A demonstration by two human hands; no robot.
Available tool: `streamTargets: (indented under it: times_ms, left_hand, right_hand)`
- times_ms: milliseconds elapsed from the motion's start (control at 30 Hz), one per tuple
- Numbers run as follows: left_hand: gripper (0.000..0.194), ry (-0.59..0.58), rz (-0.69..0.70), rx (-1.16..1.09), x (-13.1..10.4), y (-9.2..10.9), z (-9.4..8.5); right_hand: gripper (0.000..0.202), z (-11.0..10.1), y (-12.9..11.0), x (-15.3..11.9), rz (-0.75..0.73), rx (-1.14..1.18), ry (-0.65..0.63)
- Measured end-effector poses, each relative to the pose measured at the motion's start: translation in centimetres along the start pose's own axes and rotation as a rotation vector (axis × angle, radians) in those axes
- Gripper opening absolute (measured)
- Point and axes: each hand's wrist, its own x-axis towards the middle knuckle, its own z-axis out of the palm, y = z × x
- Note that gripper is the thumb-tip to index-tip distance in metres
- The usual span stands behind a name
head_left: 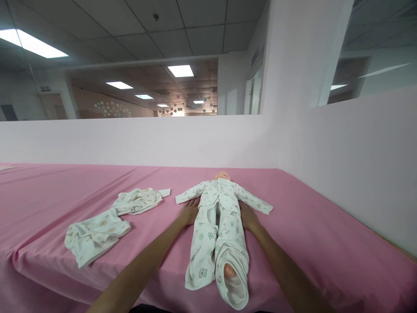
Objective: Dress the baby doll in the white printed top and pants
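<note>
A baby doll (223, 175) lies on its back on a pink sheet, its head toward the wall. It wears a white long-sleeved baby top (219, 191) with small prints, the sleeves spread outward. Matching white trousers (203, 243) cover the legs; a foot shows inside the right-hand cuff. My left hand (190, 213) rests against the doll's left-hand side at the waist, fingers stretched out below the sleeve. Against the opposite side lies my right hand (249, 217), its fingers extended and partly hidden by the top's edge.
Two crumpled printed baby garments lie to the left: a top (138, 201) farther back and another piece (96, 237) nearer. The pink sheet (309, 243) drapes over the front edge. White walls (130, 141) with windows border the back and right.
</note>
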Motion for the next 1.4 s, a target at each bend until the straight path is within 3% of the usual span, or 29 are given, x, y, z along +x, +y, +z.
streamTargets:
  times_ms: [1400]
  left_hand:
    - [0.074, -0.007, 0.004, -0.014, -0.06, 0.04, -0.18]
  right_hand:
    - [0.071, 0.31, 0.18, 0.03, 0.002, 0.016, 0.028]
